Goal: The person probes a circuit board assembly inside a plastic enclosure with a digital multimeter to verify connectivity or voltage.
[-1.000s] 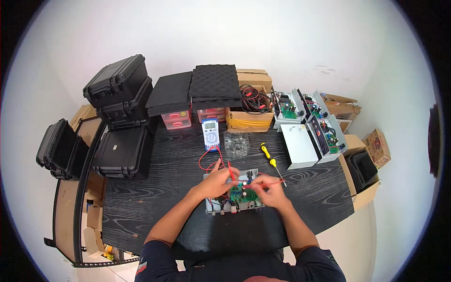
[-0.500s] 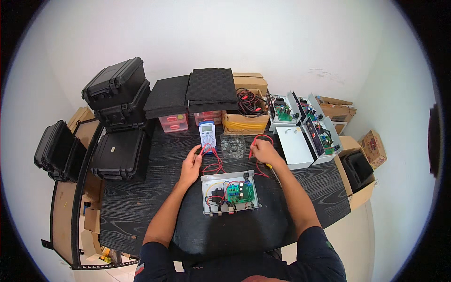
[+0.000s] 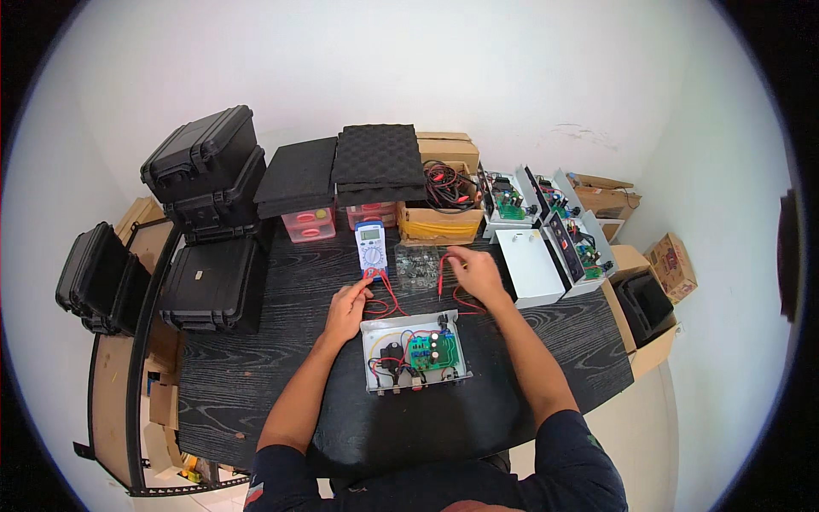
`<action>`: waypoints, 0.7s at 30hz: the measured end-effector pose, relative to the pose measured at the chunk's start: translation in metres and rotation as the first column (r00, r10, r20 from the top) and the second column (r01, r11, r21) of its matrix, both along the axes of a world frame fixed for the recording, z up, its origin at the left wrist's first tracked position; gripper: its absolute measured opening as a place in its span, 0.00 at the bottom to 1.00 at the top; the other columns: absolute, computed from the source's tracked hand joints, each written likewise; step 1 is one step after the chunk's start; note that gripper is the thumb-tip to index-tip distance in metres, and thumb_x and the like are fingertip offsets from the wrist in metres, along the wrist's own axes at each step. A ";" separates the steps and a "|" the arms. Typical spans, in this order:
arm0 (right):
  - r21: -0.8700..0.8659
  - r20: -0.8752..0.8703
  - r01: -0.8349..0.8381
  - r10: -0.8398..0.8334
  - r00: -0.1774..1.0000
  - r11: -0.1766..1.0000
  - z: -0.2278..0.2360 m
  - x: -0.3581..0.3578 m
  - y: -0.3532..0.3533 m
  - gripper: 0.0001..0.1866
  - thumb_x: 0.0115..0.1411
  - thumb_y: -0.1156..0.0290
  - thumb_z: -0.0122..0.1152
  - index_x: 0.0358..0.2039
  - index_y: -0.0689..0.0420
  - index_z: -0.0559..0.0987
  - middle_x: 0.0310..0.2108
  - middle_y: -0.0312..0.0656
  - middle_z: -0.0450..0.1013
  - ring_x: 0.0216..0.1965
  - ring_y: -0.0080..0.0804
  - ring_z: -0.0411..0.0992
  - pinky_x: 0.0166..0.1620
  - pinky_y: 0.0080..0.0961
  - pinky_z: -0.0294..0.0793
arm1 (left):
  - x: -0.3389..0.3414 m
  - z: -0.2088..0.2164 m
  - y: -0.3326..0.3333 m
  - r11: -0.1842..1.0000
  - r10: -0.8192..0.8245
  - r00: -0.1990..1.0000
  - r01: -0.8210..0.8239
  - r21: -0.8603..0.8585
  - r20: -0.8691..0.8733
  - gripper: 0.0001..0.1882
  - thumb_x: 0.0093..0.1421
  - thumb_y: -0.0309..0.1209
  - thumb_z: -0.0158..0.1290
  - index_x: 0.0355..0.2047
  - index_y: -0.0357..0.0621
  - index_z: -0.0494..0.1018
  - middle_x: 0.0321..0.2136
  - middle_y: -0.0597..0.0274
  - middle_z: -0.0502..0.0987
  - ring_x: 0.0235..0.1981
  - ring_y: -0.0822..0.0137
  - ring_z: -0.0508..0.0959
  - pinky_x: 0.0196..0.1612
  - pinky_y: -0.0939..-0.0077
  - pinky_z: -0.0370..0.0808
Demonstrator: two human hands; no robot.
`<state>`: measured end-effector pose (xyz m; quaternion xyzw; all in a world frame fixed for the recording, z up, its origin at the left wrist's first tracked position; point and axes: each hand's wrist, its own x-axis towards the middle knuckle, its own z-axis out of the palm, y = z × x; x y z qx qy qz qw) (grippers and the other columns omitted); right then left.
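A multimeter [image 3: 370, 248] with a white face and blue edge lies on the dark table. Its red leads [image 3: 391, 294] loop out from the bottom end. My left hand [image 3: 345, 311] rests beside that end, fingers stretched toward the plugs and touching or nearly touching them. Pinched in my right hand [image 3: 476, 275] is a red test probe [image 3: 441, 280], its tip pointing down at the table. Between my forearms sits an open metal enclosure [image 3: 369, 352] holding a green circuit board [image 3: 443, 353], a black component and coloured wires.
A clear compartment box [image 3: 416, 266] of small parts lies beside the multimeter. Black cases [image 3: 213, 277] are stacked at left. Foam sheets [image 3: 380, 158] top red drawers [image 3: 310, 224]. A carton of cables [image 3: 439, 227] stands behind. More open enclosures [image 3: 529, 271] sit at right.
My right hand has moved slightly left and up, and the probe now hangs more plainly below its fingers. My left fingertips have shifted from the multimeter's side to its bottom end.
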<state>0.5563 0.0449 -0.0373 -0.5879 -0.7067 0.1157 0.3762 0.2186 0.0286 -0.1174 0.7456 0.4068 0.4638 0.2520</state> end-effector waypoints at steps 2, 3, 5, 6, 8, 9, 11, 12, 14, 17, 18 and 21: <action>0.132 -0.025 0.078 -0.076 0.997 0.988 0.008 0.024 -0.009 0.14 0.64 0.63 0.65 0.46 0.56 0.87 0.43 0.50 0.84 0.41 0.50 0.83 0.48 0.40 0.81 | 0.003 0.000 0.001 1.000 -0.026 1.000 0.026 0.018 0.000 0.20 0.73 0.29 0.44 0.62 0.41 0.76 0.42 0.53 0.84 0.47 0.55 0.81 0.56 0.64 0.74; 0.151 0.005 0.168 -0.171 0.985 0.974 0.010 0.041 -0.013 0.17 0.63 0.62 0.66 0.49 0.56 0.85 0.46 0.50 0.83 0.45 0.49 0.82 0.51 0.40 0.80 | 0.004 0.001 0.001 1.000 -0.019 1.000 0.019 0.019 -0.020 0.21 0.74 0.31 0.44 0.63 0.42 0.75 0.45 0.51 0.84 0.49 0.53 0.81 0.57 0.63 0.73; 0.168 0.095 0.333 -0.351 0.931 0.928 0.012 0.075 -0.018 0.24 0.61 0.59 0.68 0.55 0.57 0.81 0.52 0.52 0.80 0.54 0.51 0.78 0.56 0.41 0.77 | 0.007 0.004 -0.001 1.000 -0.010 0.999 0.011 0.023 -0.040 0.22 0.75 0.34 0.43 0.65 0.43 0.74 0.48 0.50 0.84 0.52 0.52 0.80 0.59 0.62 0.72; 0.169 0.159 0.409 -0.434 0.887 0.897 0.010 0.088 -0.021 0.29 0.60 0.57 0.69 0.59 0.57 0.79 0.56 0.53 0.78 0.59 0.52 0.75 0.59 0.42 0.75 | 0.009 0.007 -0.004 1.000 0.017 1.000 -0.017 -0.016 -0.021 0.23 0.76 0.37 0.43 0.65 0.43 0.74 0.49 0.50 0.84 0.53 0.51 0.80 0.60 0.62 0.72; 0.047 0.259 0.478 -0.473 0.842 0.877 0.010 0.099 -0.025 0.36 0.57 0.49 0.70 0.61 0.57 0.76 0.60 0.56 0.73 0.63 0.54 0.71 0.62 0.49 0.71 | 0.008 0.008 -0.006 0.997 0.050 0.999 -0.050 -0.051 -0.003 0.23 0.77 0.40 0.43 0.65 0.43 0.74 0.50 0.49 0.83 0.54 0.51 0.79 0.61 0.61 0.72; -0.069 0.365 0.551 -0.493 0.790 0.832 0.009 0.104 -0.027 0.43 0.54 0.42 0.70 0.64 0.57 0.74 0.65 0.59 0.68 0.66 0.56 0.67 0.65 0.55 0.66 | 0.006 0.007 -0.006 0.995 0.081 0.997 -0.082 -0.058 -0.009 0.24 0.77 0.41 0.43 0.65 0.43 0.74 0.51 0.49 0.83 0.53 0.50 0.80 0.60 0.61 0.72; -0.168 0.444 0.622 -0.505 0.740 0.765 0.000 0.121 -0.030 0.60 0.45 0.28 0.71 0.71 0.54 0.67 0.74 0.62 0.56 0.72 0.61 0.59 0.67 0.71 0.56 | 0.009 0.006 -0.006 0.992 0.103 0.995 -0.104 -0.067 -0.013 0.24 0.77 0.41 0.44 0.65 0.43 0.74 0.52 0.48 0.82 0.53 0.50 0.80 0.60 0.61 0.72; -0.166 0.446 0.630 -0.512 0.734 0.759 -0.008 0.132 -0.034 0.60 0.45 0.28 0.71 0.71 0.54 0.67 0.74 0.62 0.56 0.72 0.61 0.59 0.67 0.71 0.56 | 0.014 0.006 -0.005 0.995 0.090 0.996 -0.090 -0.051 -0.007 0.23 0.77 0.41 0.45 0.65 0.42 0.74 0.51 0.47 0.83 0.53 0.50 0.80 0.59 0.61 0.73; -0.205 0.518 0.692 -0.523 0.677 0.692 0.002 0.114 -0.041 0.62 0.41 0.29 0.74 0.73 0.48 0.65 0.76 0.60 0.52 0.71 0.64 0.59 0.65 0.76 0.57 | 0.008 0.006 -0.007 0.994 0.102 0.995 -0.102 -0.036 -0.011 0.23 0.77 0.40 0.45 0.64 0.41 0.74 0.50 0.47 0.83 0.53 0.50 0.80 0.59 0.61 0.74; -0.205 0.459 0.662 -0.527 0.715 0.721 0.002 0.119 -0.037 0.63 0.38 0.32 0.77 0.73 0.43 0.64 0.77 0.55 0.49 0.69 0.66 0.60 0.62 0.79 0.57 | 0.007 0.002 -0.005 0.990 0.137 0.990 -0.136 0.039 -0.014 0.22 0.77 0.39 0.46 0.61 0.39 0.76 0.48 0.45 0.83 0.52 0.51 0.81 0.57 0.61 0.75; -0.203 0.458 0.663 -0.528 0.715 0.721 0.003 0.122 -0.038 0.63 0.38 0.32 0.77 0.73 0.43 0.64 0.77 0.55 0.49 0.69 0.66 0.60 0.62 0.79 0.57 | 0.008 0.000 -0.004 0.990 0.133 0.991 -0.133 0.035 0.005 0.21 0.76 0.38 0.47 0.60 0.41 0.78 0.47 0.44 0.83 0.50 0.49 0.81 0.55 0.61 0.76; -0.155 0.366 0.648 -0.566 0.739 0.745 0.009 0.121 -0.049 0.61 0.37 0.40 0.80 0.72 0.43 0.66 0.77 0.50 0.51 0.69 0.61 0.63 0.62 0.76 0.60 | 0.008 0.003 -0.008 0.987 0.161 0.987 -0.161 0.028 0.001 0.20 0.76 0.39 0.47 0.57 0.42 0.81 0.45 0.43 0.82 0.48 0.47 0.81 0.52 0.60 0.77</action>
